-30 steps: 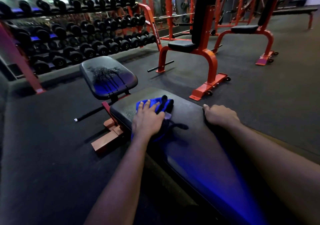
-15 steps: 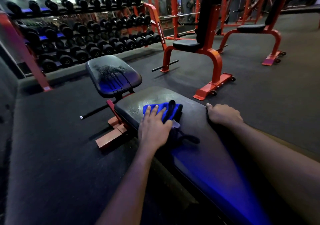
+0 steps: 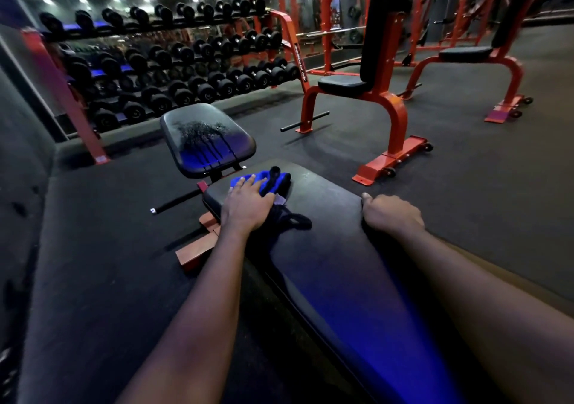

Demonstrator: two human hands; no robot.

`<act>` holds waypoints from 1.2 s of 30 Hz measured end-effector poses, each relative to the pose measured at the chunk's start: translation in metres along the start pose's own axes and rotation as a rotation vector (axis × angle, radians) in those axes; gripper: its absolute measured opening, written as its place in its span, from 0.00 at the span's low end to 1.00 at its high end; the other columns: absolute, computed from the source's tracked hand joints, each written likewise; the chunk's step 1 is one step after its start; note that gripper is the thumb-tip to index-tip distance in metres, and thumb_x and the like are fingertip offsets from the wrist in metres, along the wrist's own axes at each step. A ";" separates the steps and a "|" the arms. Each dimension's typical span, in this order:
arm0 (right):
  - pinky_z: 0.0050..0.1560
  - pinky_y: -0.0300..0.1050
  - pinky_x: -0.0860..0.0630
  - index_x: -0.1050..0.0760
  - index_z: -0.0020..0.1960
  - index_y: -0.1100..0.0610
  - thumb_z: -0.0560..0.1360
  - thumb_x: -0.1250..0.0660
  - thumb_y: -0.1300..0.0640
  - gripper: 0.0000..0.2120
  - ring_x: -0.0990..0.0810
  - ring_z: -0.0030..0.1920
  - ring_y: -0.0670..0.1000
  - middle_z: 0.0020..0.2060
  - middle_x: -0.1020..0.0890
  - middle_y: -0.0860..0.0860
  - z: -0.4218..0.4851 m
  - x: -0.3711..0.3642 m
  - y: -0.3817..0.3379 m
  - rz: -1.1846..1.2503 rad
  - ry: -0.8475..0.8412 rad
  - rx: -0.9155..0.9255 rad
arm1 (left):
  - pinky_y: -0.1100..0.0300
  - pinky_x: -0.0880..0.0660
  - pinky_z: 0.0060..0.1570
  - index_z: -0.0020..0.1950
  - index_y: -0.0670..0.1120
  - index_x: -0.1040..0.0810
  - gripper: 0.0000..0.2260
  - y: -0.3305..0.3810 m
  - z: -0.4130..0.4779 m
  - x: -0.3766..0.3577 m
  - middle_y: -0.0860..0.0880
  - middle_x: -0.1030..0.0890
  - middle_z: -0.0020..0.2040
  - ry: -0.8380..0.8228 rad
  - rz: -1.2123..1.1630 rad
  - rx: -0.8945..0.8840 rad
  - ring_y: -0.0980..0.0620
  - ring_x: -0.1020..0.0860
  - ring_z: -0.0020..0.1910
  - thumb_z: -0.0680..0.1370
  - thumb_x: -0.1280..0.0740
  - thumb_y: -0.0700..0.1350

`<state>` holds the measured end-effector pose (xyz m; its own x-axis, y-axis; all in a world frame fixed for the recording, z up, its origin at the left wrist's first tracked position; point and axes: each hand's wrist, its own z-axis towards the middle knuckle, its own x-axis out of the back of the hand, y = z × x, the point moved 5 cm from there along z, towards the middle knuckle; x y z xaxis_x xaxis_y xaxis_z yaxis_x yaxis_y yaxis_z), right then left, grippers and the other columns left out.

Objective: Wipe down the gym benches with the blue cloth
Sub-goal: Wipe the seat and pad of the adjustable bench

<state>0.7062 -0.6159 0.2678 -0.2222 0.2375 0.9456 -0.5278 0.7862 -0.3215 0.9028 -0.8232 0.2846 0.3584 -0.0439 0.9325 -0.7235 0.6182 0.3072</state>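
The left grip lies flat with fingers spread, pressing the blue cloth onto the far end of the long black counter. A dark loop of the cloth trails out beside the wrist. The right grip is curled over the counter's right edge, thumb on top, bracing it. Against the frame half a second back, the left grip and the cloth have slid a little toward the far left corner of the pad, while the right grip has held its place on the edge. So the wiping stroke is live and working across the end of the pad. That end looks nearly covered, though the long stretch toward the person shows only a blue sheen, and I cannot tell whether it is wiped or not. Just beyond the cloth the tilted seat pad carries dark streaks running down it, so it likely waits its turn. Farther out stand the red bench and the dumbbell rack, well apart from both grips. The view itself has also swung slightly since the earlier frames.
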 end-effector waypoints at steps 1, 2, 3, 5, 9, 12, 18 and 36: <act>0.64 0.53 0.31 0.27 0.67 0.59 0.83 0.54 0.42 0.29 0.27 0.67 0.62 0.68 0.26 0.61 0.000 -0.001 0.002 0.015 -0.005 0.005 | 0.54 0.51 0.77 0.77 0.51 0.37 0.25 0.001 -0.003 -0.001 0.49 0.41 0.79 -0.007 0.000 -0.007 0.50 0.45 0.78 0.80 0.42 0.53; 0.64 0.53 0.31 0.26 0.67 0.59 0.83 0.54 0.42 0.29 0.26 0.66 0.63 0.68 0.26 0.61 0.000 -0.002 0.003 0.033 -0.006 0.014 | 0.53 0.51 0.77 0.77 0.51 0.37 0.25 0.002 -0.005 -0.001 0.50 0.42 0.79 -0.020 -0.002 -0.015 0.50 0.45 0.78 0.80 0.42 0.53; 0.64 0.54 0.31 0.26 0.66 0.60 0.83 0.55 0.42 0.29 0.26 0.66 0.63 0.67 0.26 0.62 -0.001 -0.003 0.006 0.053 -0.014 0.013 | 0.53 0.51 0.77 0.77 0.51 0.37 0.24 0.003 -0.007 -0.002 0.50 0.42 0.79 -0.041 -0.006 -0.026 0.50 0.46 0.78 0.80 0.42 0.52; 0.63 0.54 0.31 0.26 0.66 0.61 0.83 0.54 0.42 0.30 0.26 0.66 0.64 0.67 0.26 0.63 -0.002 -0.003 0.006 0.072 -0.016 0.028 | 0.52 0.51 0.77 0.77 0.52 0.36 0.24 0.001 -0.013 -0.003 0.51 0.42 0.79 -0.044 -0.013 -0.045 0.51 0.46 0.78 0.80 0.42 0.52; 0.64 0.53 0.31 0.26 0.66 0.61 0.83 0.53 0.43 0.28 0.27 0.66 0.64 0.67 0.26 0.64 -0.004 -0.001 0.005 0.097 -0.022 0.034 | 0.53 0.50 0.77 0.76 0.53 0.35 0.24 0.001 -0.019 0.000 0.52 0.41 0.79 -0.046 -0.043 -0.094 0.52 0.45 0.78 0.80 0.41 0.52; 0.64 0.53 0.31 0.26 0.66 0.61 0.83 0.53 0.43 0.28 0.27 0.67 0.63 0.67 0.26 0.63 -0.003 -0.001 0.004 0.084 -0.013 0.031 | 0.53 0.51 0.77 0.77 0.54 0.36 0.25 0.007 -0.033 0.002 0.52 0.42 0.79 -0.066 -0.035 -0.155 0.52 0.46 0.78 0.79 0.40 0.51; 0.68 0.54 0.32 0.28 0.69 0.60 0.82 0.55 0.39 0.31 0.28 0.69 0.63 0.69 0.28 0.63 -0.001 -0.007 0.003 0.041 -0.046 -0.036 | 0.56 0.58 0.76 0.76 0.63 0.41 0.30 0.045 -0.094 -0.011 0.57 0.47 0.80 -0.168 -0.006 -0.479 0.57 0.51 0.78 0.73 0.47 0.62; 0.66 0.49 0.33 0.24 0.67 0.58 0.84 0.47 0.49 0.20 0.30 0.69 0.59 0.70 0.27 0.58 -0.002 -0.005 -0.004 0.075 0.087 -0.283 | 0.50 0.55 0.77 0.79 0.57 0.44 0.27 0.083 0.049 -0.043 0.52 0.47 0.80 -0.399 -0.040 -0.851 0.51 0.51 0.79 0.80 0.44 0.57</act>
<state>0.7109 -0.6185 0.2647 -0.1743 0.3389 0.9245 -0.2607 0.8895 -0.3752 0.7982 -0.8086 0.2796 0.0306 -0.2461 0.9688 0.0163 0.9692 0.2456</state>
